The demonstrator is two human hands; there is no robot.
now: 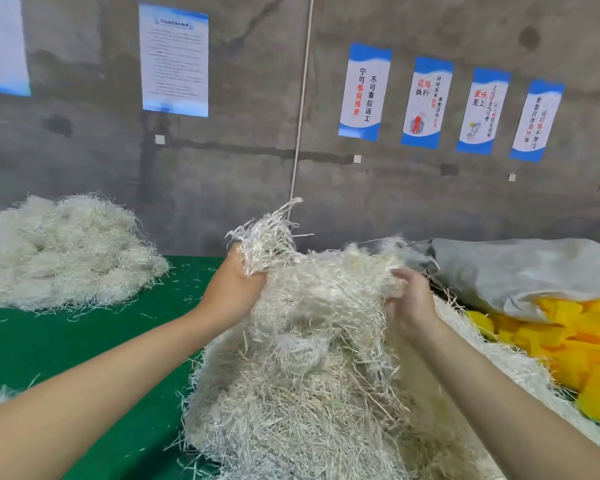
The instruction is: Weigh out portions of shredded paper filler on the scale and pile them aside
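Step in hand: the person is pulling a portion loose from the big mound of shredded paper filler that is lying on the green worktop right in front of them; no scale is showing anywhere in view.
Left hand: it is closing around a raised tuft of strands, fingers buried in the paper and curled tight.
Right hand: it is gripping the other side of the same lifted clump, fingers partly curled with strands caught between them.
Doing it well: I judge the strands are snagging on each other, so drawing the hands upward and slightly apart should be teasing the portion free without dragging the mound along; shaking off the trailing threads should be keeping the weight honest.
Material: thin, crinkled, off-white paper strips, springy and tangled, light and airy, shedding stray bits across the worktop.
Finished pile: a fluffy rounded heap is sitting well apart at the far left of the worktop.
Beside the mound: a grey woven sack, slack and creased, is lying to the right over crumpled yellow material.
Risk: loose strands are likely drifting off the edge.
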